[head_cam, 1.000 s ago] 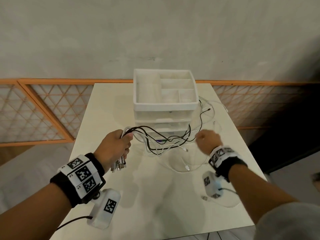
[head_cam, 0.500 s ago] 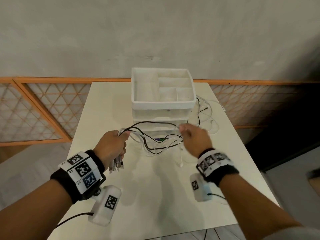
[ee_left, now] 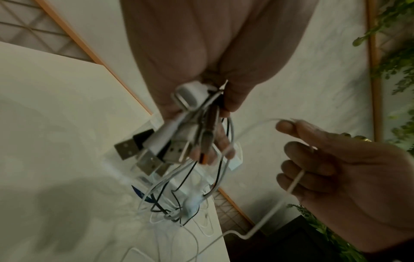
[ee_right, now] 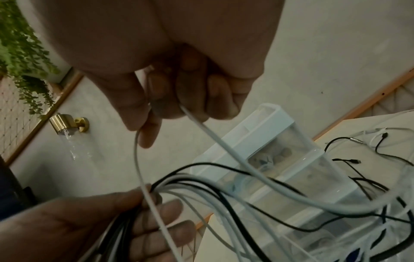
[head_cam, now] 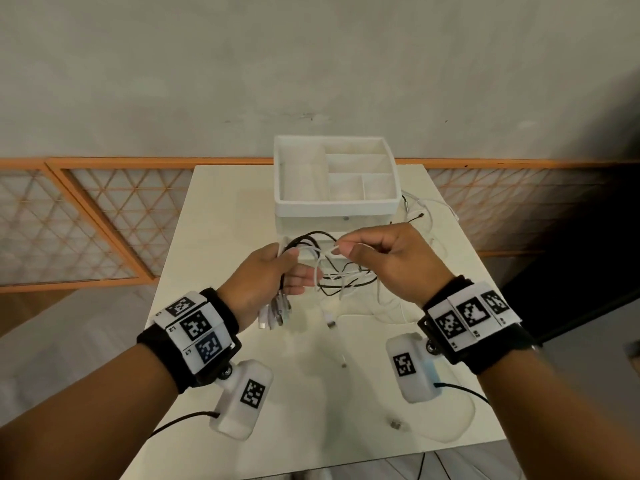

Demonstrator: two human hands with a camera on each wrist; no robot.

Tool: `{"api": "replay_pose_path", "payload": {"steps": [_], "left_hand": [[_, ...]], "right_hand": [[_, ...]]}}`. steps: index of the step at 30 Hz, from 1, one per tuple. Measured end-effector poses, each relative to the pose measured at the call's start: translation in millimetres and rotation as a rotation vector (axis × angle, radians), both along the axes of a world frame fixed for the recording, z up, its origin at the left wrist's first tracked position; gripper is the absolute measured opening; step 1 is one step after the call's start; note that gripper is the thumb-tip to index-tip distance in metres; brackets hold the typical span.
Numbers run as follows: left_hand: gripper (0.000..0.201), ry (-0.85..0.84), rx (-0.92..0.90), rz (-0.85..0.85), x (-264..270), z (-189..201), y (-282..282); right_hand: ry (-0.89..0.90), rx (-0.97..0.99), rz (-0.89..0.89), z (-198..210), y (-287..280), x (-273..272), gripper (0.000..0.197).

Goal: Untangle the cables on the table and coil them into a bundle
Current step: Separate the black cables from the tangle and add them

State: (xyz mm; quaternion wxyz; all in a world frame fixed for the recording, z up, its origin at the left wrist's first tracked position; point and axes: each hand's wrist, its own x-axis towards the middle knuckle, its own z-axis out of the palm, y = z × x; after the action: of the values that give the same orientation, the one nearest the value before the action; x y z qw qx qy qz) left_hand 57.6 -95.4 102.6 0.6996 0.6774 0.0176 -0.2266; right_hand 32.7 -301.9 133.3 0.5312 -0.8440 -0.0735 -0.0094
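Note:
A tangle of black and white cables [head_cam: 346, 278] hangs above the white table [head_cam: 214, 220], in front of the organizer. My left hand [head_cam: 273, 275] grips a bunch of the cables [ee_right: 179, 184] near their ends, and several USB plugs [ee_left: 152, 152] dangle below its fist. My right hand [head_cam: 377, 258] pinches one white cable [ee_right: 201, 127] between thumb and fingers and holds it up close to the left hand. That cable [ee_left: 293, 184] loops down from the right hand [ee_left: 336, 177] to the table. Loose white ends [head_cam: 332, 323] trail on the tabletop.
A white drawer organizer [head_cam: 334, 188] with an open divided tray on top stands at the back middle of the table. More cable ends [head_cam: 415, 216] lie to its right. A small connector [head_cam: 394, 424] lies near the front right edge. A grey wall and orange lattice panels [head_cam: 86, 220] stand behind.
My right hand has swung in from the right side of the table towards my left hand, lifting a white cable with it. My left hand has risen a little with its bunch.

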Motion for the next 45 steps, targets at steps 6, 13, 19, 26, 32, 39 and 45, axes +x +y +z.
{"api": "replay_pose_path", "payload": {"steps": [6, 13, 19, 26, 32, 39, 45], "left_hand": [[0.030, 0.014, -0.023, -0.041, -8, -5, 0], [0.025, 0.039, -0.099, -0.018, -8, -2, 0], [0.019, -0.118, -0.058, 0.035, 1, 7, 15], [0.029, -0.105, 0.078, 0.206, 17, 0, 39], [0.032, -0.025, 0.284, 0.256, 19, -27, 40], [0.036, 0.036, 0.283, 0.339, 21, -29, 45], [0.034, 0.068, 0.278, 0.302, 18, -31, 39]], "right_hand": [[-0.092, 0.058, -0.138, -2, 14, 11, 0.011], [-0.103, -0.002, -0.135, -2, 15, 13, 0.009], [-0.033, -0.327, -0.192, -19, -33, 17, 0.007], [0.248, -0.606, -0.584, -60, -103, 16, 0.023], [-0.128, -0.135, -0.625, 19, -86, 28, 0.041], [-0.092, -0.433, -0.527, 12, -93, 37, 0.048], [-0.098, -0.318, -0.519, 2, -102, 60, 0.047]]}}
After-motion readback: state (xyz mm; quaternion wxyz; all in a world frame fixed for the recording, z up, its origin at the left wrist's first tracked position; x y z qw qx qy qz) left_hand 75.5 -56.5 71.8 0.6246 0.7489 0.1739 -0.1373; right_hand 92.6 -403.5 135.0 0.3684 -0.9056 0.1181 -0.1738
